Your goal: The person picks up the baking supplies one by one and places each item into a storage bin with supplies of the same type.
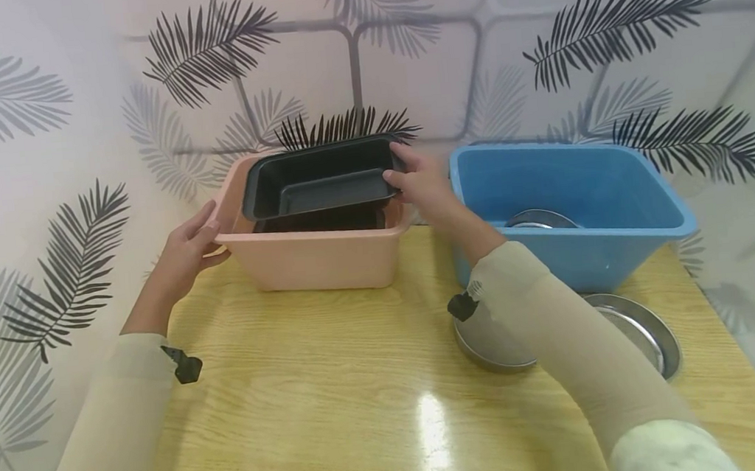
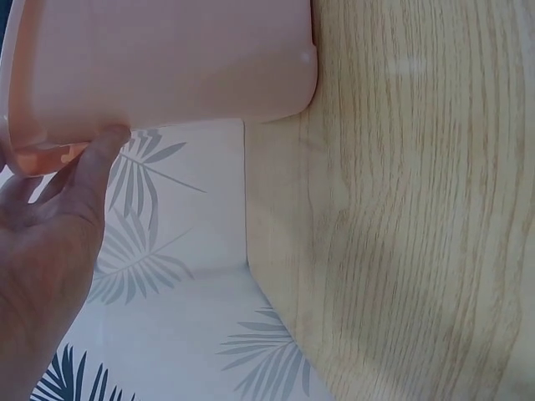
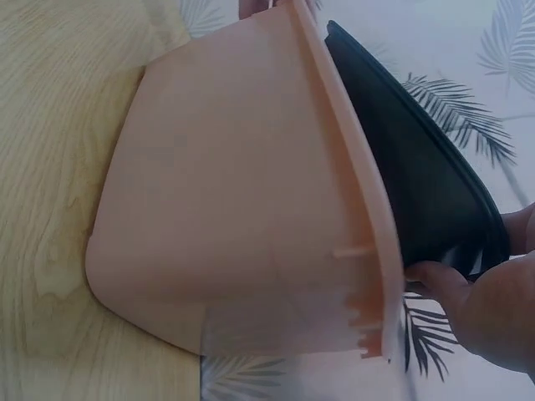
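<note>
A pink plastic bin (image 1: pixel 313 261) stands on the wooden table by the wall. My left hand (image 1: pixel 185 247) grips its left rim, the thumb outside, as the left wrist view shows. With my right hand (image 1: pixel 420 180) I pinch the right end of a black loaf pan (image 1: pixel 334 187). The pan is tilted over the bin's mouth, its right end raised above the rim. Another dark pan (image 1: pixel 323 220) lies lower, inside the bin. In the right wrist view the black pan (image 3: pixel 418 159) sticks out past the bin's rim (image 3: pixel 355 159), with my right thumb on its edge.
A blue bin (image 1: pixel 572 250) stands to the right, with a round metal piece (image 1: pixel 542 219) inside. In front of it lie a round mesh sieve (image 1: pixel 492 341) and a round metal pan (image 1: pixel 664 331), partly behind my right sleeve. The patterned wall rises close behind both bins.
</note>
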